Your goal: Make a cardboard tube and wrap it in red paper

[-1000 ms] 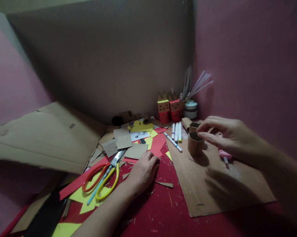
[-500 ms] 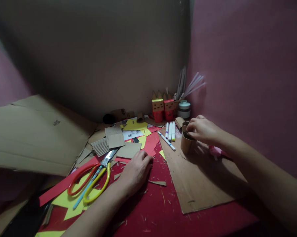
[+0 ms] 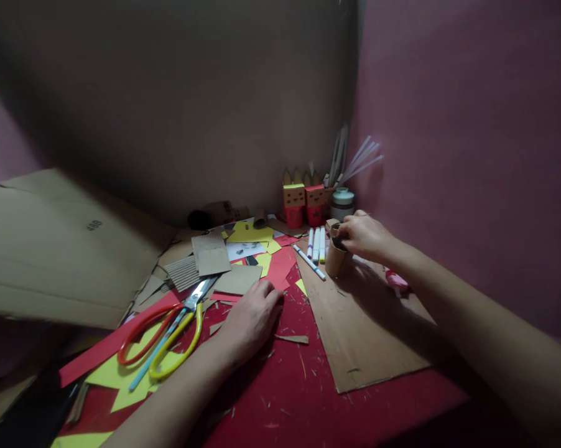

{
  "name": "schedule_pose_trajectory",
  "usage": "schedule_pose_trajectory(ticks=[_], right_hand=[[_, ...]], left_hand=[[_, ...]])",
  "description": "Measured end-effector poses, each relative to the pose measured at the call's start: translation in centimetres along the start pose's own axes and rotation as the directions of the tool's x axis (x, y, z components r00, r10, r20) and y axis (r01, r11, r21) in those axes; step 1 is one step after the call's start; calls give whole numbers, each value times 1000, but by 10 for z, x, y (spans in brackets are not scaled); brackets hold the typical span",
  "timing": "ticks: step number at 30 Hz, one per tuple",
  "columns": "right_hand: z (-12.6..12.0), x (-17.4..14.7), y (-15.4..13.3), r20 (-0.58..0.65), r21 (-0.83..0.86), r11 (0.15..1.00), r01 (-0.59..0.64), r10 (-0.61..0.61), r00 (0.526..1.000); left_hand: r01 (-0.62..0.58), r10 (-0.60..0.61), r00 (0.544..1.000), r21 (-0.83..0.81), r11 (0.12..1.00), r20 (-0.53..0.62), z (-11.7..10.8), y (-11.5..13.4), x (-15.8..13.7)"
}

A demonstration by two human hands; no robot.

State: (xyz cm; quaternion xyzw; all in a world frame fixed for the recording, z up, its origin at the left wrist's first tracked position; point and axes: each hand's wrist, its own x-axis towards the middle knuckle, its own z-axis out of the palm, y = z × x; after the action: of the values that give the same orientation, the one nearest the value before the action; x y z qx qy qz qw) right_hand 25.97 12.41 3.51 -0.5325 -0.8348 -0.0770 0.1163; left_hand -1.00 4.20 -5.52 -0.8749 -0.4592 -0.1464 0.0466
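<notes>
My right hand [image 3: 367, 236] has its fingers closed at the top rim of a short brown cardboard tube [image 3: 337, 262], which stands on a flat cardboard sheet [image 3: 378, 336]. Part of the tube's opening is covered by the fingers. Palm down on the red tabletop, my left hand [image 3: 257, 314] rests with fingers curled in; the fingertips are hidden. Beside it lies a piece of grey-brown card [image 3: 238, 280]. Several white markers [image 3: 316, 244] lie just left of the tube, and a single marker [image 3: 308, 262] lies slanted nearer me.
Scissors [image 3: 168, 336] with red and yellow handles lie at left among paper scraps [image 3: 250, 231]. Two cardboard figures [image 3: 293, 198] stand at the back near a lidded jar [image 3: 343, 202] and white sticks [image 3: 362, 158]. A large cardboard box panel [image 3: 66, 249] leans at left; a pink item [image 3: 396, 280] lies right.
My right hand and the cardboard tube have shifted slightly left, closer to the markers. My left hand stays in place on the table. The whole view has shifted a little.
</notes>
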Motion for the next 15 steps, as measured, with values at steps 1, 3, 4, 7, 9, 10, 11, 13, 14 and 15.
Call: schedule_pose_trajectory(ticks=[1,3,4,7,9,10,11,13,14,15], right_hand=[[1,1,1,-1,0,1000,9,-9,1000],[0,2,3,5,15,999,43,-44,999],[0,2,4,4,34,997,63,-63,998],[-4,-1,5,-15,116,987,109,-108,994],[-7,-3,4,-32,147,982,115,-111,993],[-8,-4,4,-40,153,981,116,-111,993],[-8,-4,4,-49,158,981,117,-111,993],[-10,-6,3,-88,168,979,114,-101,991],[-11,-8,2,-115,177,978,110,-91,989],[-12,-10,0,-153,189,977,103,-75,985]], left_hand=[[-2,2,1000,1,1000,0,0,0,0],[-7,7,1000,3,1000,3,0,0,0],[-8,8,1000,5,1000,4,-1,0,0],[0,0,1000,9,1000,9,-3,2,0],[5,-6,1000,8,1000,13,-5,3,0],[6,-6,1000,5,1000,15,-5,3,0],[6,-6,1000,1,1000,16,-5,4,0],[7,-7,1000,-10,1000,15,-5,4,0],[8,-8,1000,-17,1000,13,-6,4,0],[10,-9,1000,-24,1000,11,-6,4,0]])
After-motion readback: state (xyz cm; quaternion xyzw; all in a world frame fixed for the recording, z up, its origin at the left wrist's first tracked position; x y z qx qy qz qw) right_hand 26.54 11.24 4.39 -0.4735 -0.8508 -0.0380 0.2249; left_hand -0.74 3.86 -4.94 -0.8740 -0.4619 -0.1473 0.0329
